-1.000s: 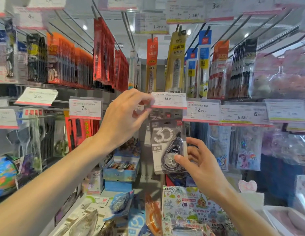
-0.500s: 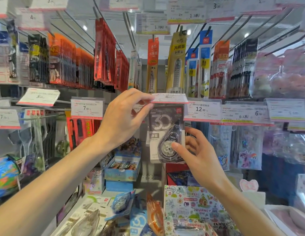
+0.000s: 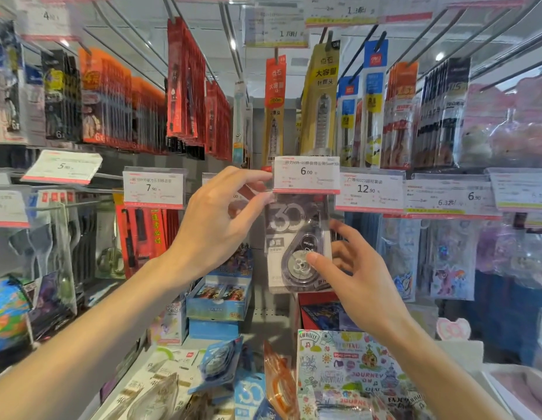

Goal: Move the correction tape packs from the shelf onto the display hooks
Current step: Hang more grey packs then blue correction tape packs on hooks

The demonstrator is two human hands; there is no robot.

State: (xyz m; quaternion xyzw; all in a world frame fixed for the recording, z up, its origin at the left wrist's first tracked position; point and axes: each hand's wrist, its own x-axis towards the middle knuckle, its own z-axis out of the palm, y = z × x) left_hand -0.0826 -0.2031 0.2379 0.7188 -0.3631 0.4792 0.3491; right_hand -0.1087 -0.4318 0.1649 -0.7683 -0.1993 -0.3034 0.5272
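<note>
Raised beneath the 6.00 price tag (image 3: 306, 174), the correction tape pack (image 3: 297, 242) is pinched by both the left hand (image 3: 216, 225) and right hand (image 3: 354, 277).

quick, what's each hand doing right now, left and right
Left hand: pinching the top of the correction tape pack under the 6.00 price tag.
Right hand: thumb and fingers holding the pack's lower part.

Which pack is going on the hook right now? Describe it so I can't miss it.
Find the 6.00 price tag at centre. Right below hangs the correction tape pack, pinched by the left hand at its top and the right hand lower down. Unlike its neighbours, it is grey with a large 30.
</note>
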